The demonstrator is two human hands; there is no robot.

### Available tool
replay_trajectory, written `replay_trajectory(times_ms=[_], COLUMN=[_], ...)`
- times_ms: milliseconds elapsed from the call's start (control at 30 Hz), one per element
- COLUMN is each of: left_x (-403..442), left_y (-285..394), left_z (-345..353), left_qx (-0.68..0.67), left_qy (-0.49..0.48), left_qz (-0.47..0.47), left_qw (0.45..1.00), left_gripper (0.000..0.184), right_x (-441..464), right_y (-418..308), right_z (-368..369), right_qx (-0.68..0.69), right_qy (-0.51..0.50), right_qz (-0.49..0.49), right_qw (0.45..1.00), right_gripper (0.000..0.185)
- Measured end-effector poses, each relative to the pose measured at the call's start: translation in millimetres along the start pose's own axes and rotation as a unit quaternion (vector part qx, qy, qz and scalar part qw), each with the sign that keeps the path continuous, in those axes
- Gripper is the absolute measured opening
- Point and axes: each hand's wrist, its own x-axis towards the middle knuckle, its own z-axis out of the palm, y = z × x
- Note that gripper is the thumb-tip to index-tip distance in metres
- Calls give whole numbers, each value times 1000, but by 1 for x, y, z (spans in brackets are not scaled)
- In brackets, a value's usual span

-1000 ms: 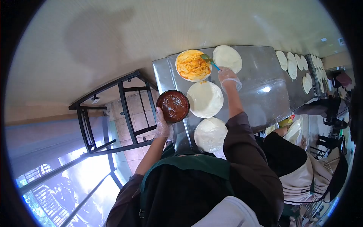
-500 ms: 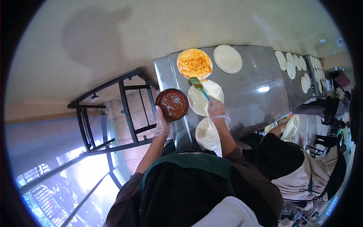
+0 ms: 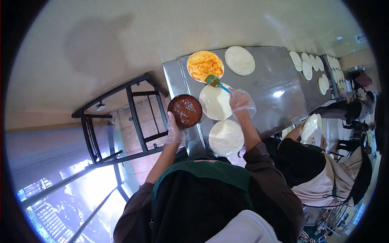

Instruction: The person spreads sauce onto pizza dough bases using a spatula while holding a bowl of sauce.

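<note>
Seemingly for a short reach, the part-curled left hand (image 3: 174, 131) supports the sauce bowl (image 3: 199, 116) at eight o'clock from the middle dough round (image 3: 214, 103); at three, the right hand (image 3: 241, 101), fingers closed, grips the spatula (image 3: 212, 80), its blade at twelve, near the sauced round (image 3: 204, 63) on the counter (image 3: 271, 65).

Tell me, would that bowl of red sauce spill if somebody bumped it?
Probably, if bumped hard: the bowl has an open top, and the sauce looks wet and shiny, so it may slosh. It might tip, too, since the left hand holds it from one side.
</note>
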Motion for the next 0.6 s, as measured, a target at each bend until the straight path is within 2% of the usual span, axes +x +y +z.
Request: replay_trajectory(times_ms=[67, 167, 267, 367, 467, 567, 600], left_x=[2, -12, -2, 2, 18, 22, 24], left_y=[-3, 12, -1, -3, -15, -19, -23], left_z=[0, 9, -1, -2, -12, -5, -8], left_qx=[-25, -40, -38, -27, 74, 155, 191], left_qy=[-7, -34, -22, 4, 19, 47, 47], left_qz=[22, 0, 6, 2, 45, 75, 80], left_qw=[999, 999, 999, 1000, 996, 984, 977], left_gripper=[76, 74, 74, 73, 73, 75, 76], right_x=[5, 7, 14, -10, -35, -53, -58], right_y=[24, 33, 35, 11, -31, -51, -52], right_z=[12, -13, -8, -38, -82, -66, -63], right_qx=[14, -19, 253, 393, 377, 285, 250], right_qy=[9, 10, -14, -203, -285, -237, -241], right_qz=[-1, 67, 85, 92, -4, -72, -58], right_qw=[1000, 998, 964, 892, 881, 926, 936], right_gripper=[22, 23, 27, 30, 28, 25, 23])
